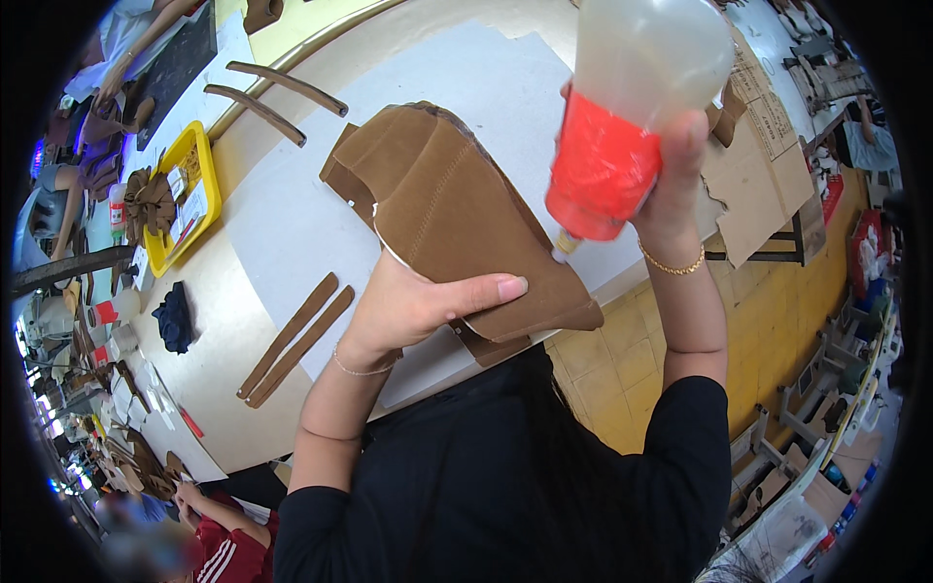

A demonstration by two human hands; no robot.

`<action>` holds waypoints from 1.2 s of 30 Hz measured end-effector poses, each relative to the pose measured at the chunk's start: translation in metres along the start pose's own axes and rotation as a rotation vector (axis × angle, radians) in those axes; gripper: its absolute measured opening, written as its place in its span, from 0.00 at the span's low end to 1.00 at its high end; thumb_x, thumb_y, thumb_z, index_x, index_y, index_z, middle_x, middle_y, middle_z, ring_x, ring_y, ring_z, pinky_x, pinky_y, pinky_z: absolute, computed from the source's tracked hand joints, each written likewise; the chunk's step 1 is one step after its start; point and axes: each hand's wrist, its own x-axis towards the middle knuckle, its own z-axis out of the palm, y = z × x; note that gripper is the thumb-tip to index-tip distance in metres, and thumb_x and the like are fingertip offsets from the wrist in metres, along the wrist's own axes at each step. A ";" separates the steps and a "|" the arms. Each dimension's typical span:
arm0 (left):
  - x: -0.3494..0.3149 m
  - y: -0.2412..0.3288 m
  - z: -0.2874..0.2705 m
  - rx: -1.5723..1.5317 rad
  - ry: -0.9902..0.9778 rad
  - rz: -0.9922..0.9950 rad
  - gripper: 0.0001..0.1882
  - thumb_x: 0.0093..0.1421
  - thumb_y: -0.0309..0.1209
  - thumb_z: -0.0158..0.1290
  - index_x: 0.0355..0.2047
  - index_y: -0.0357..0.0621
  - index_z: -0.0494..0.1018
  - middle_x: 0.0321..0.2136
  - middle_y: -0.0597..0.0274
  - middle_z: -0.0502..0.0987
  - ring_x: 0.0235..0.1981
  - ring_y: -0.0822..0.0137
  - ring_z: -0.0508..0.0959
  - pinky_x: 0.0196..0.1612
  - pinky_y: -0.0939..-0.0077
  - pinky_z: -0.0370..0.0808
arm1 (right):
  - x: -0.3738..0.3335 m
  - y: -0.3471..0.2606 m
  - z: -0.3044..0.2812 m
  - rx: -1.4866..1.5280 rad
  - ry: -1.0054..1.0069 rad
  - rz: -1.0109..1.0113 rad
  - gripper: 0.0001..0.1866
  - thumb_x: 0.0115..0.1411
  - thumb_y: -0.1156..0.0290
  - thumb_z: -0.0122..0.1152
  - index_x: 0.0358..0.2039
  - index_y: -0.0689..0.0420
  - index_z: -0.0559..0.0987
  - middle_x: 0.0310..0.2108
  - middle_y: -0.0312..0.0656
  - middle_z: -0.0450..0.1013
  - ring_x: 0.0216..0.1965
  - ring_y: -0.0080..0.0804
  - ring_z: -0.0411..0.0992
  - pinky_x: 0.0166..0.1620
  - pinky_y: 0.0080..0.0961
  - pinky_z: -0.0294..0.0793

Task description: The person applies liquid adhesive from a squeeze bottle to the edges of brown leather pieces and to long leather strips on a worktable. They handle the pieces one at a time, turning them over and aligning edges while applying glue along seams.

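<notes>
A brown suede boot upper [457,214] with a stitched seam lies in front of me, its near end reaching past the table edge. My left hand [413,306] grips it with the thumb on top; the other fingers are hidden beneath. My right hand [677,180] is closed round a translucent squeeze bottle [607,165] with a red wrap, held upside down. The bottle's nozzle points down at the right edge of the upper; whether it touches I cannot tell. More brown pieces show under the upper.
Narrow brown strips [301,335] lie left of the upper, and two more strips [258,115] lie farther off. Beyond them are a yellow tray [212,199] and a dark cloth bundle [173,318]. Cardboard [763,175] stands at the right. Other people work along the left.
</notes>
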 end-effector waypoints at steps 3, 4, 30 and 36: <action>-0.001 0.004 0.002 0.018 0.031 0.003 0.25 0.46 0.26 0.67 0.44 0.36 0.70 0.38 0.61 0.76 0.39 0.70 0.75 0.42 0.74 0.74 | -0.005 -0.004 -0.005 0.127 0.022 0.070 0.53 0.45 0.21 0.45 0.46 0.65 0.70 0.34 0.45 0.73 0.30 0.30 0.75 0.29 0.23 0.78; -0.001 0.006 0.002 0.034 0.037 -0.002 0.25 0.46 0.26 0.67 0.44 0.36 0.70 0.38 0.61 0.76 0.39 0.70 0.75 0.42 0.75 0.74 | -0.002 -0.009 -0.005 0.186 0.032 0.101 0.53 0.45 0.20 0.45 0.46 0.65 0.70 0.33 0.45 0.73 0.30 0.30 0.75 0.28 0.22 0.77; -0.009 0.014 0.004 0.144 -0.040 0.017 0.32 0.46 0.30 0.68 0.49 0.36 0.65 0.41 0.60 0.73 0.43 0.69 0.74 0.46 0.72 0.72 | 0.074 0.001 0.033 0.006 -0.091 -0.368 0.32 0.62 0.42 0.50 0.51 0.60 0.69 0.41 0.33 0.68 0.41 0.18 0.65 0.44 0.18 0.65; -0.010 0.015 0.004 0.131 -0.033 0.001 0.32 0.46 0.30 0.68 0.49 0.36 0.66 0.41 0.60 0.73 0.43 0.69 0.74 0.46 0.72 0.73 | 0.063 0.002 0.042 0.010 -0.001 -0.397 0.36 0.60 0.39 0.49 0.51 0.62 0.68 0.42 0.38 0.70 0.42 0.24 0.68 0.45 0.21 0.67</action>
